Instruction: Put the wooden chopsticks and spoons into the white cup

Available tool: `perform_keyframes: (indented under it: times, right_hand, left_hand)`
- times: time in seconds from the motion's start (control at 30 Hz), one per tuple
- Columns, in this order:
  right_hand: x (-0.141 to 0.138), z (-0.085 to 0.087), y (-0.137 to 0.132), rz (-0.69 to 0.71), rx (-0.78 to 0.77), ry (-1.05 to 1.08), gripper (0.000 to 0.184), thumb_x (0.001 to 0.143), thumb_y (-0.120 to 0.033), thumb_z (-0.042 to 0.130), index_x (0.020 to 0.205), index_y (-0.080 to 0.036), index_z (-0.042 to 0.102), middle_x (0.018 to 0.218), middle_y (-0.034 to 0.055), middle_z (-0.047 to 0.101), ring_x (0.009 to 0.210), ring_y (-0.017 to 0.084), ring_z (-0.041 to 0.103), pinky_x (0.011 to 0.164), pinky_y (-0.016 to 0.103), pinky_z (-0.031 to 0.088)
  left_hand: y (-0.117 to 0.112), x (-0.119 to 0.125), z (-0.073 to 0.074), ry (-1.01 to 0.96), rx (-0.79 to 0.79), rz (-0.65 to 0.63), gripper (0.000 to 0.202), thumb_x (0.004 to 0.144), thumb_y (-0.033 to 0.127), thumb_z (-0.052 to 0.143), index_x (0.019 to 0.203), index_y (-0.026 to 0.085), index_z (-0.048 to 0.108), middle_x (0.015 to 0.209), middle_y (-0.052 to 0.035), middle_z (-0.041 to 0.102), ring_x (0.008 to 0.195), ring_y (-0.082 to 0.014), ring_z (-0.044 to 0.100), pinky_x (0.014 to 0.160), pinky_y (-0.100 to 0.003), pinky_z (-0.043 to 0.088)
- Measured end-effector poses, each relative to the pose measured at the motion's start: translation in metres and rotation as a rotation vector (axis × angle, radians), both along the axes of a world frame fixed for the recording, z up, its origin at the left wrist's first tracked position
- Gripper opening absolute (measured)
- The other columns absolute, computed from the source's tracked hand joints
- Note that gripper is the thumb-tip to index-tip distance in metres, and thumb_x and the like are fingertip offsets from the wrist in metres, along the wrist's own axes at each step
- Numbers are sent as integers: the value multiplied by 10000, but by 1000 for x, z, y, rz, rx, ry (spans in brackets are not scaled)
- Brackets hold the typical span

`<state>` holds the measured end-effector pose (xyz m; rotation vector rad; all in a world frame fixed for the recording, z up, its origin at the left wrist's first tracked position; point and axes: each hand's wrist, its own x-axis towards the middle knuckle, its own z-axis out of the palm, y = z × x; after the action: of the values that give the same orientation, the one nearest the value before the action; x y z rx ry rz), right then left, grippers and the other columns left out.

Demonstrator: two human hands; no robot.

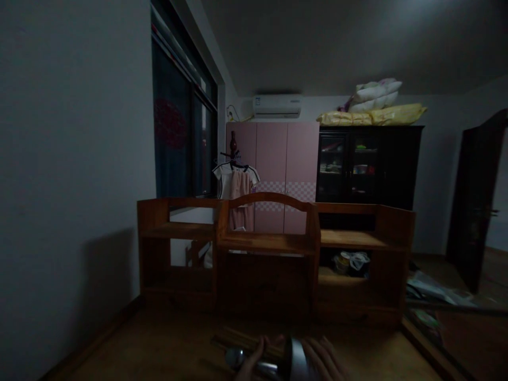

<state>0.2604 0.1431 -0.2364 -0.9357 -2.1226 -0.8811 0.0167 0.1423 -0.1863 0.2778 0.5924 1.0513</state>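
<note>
Left hand [251, 366] low, thumb up, curled round shiny silver metal rod [268, 366]; right hand [326, 361] fingers slanted against silver-grey curved rim [298, 360], grip unclear.

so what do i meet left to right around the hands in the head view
shiny rounded knob → left hand → silver-coloured band → right hand
</note>
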Motion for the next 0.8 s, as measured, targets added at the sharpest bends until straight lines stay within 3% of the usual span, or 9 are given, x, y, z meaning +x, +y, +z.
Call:
perform_keyframes:
  times: [0.1, 0.23, 0.43, 0.63, 0.8]
  right_hand:
    - [10, 1, 0, -51, -33, -64, 663, 888, -485, 578, 1458, -222, 367, 1320, 55, 538, 1144, 307, 517, 839, 363, 515]
    - [12, 6, -8, -83, -106, -89, 715, 781, -288, 643, 1444, -207, 389, 1410, 40, 438, 1224, 315, 427, 915, 392, 466]
    - [2, 8, -16, -84, -212, -67, 870, 595, -113, 562, 1443, -192, 383, 1453, 30, 372, 1260, 327, 370, 978, 442, 413]
    - [-4, 17, -23, -50, -165, -71, 825, 619, -115, 553, 1429, -162, 401, 1464, 55, 350, 1283, 337, 331, 958, 446, 426]
    - [-5, 27, -26, 2, -74, -165, 736, 710, -171, 585, 1424, -181, 410, 1447, 54, 382, 1264, 324, 359, 950, 449, 439]
  left_hand:
    - [11, -5, -20, -42, -41, 34, 272, 787, 255, 710, 1019, 137, 628, 1022, -133, 713, 810, -281, 699, 646, -329, 535]
    - [13, -9, -29, -97, -38, 59, 164, 775, 191, 710, 913, 140, 638, 974, -128, 727, 963, -316, 676, 745, -383, 543]
    - [9, -9, -22, -148, -37, 56, 94, 776, 189, 702, 813, 124, 645, 917, -143, 736, 941, -301, 686, 876, -429, 508]
    - [-3, -6, -8, -80, -48, -95, 234, 824, 318, 645, 752, 96, 657, 775, -137, 731, 913, -313, 686, 897, -444, 495]
    - [-19, 3, 8, -2, -49, -172, 243, 851, 331, 603, 887, 104, 682, 901, -160, 725, 983, -340, 656, 894, -462, 493]
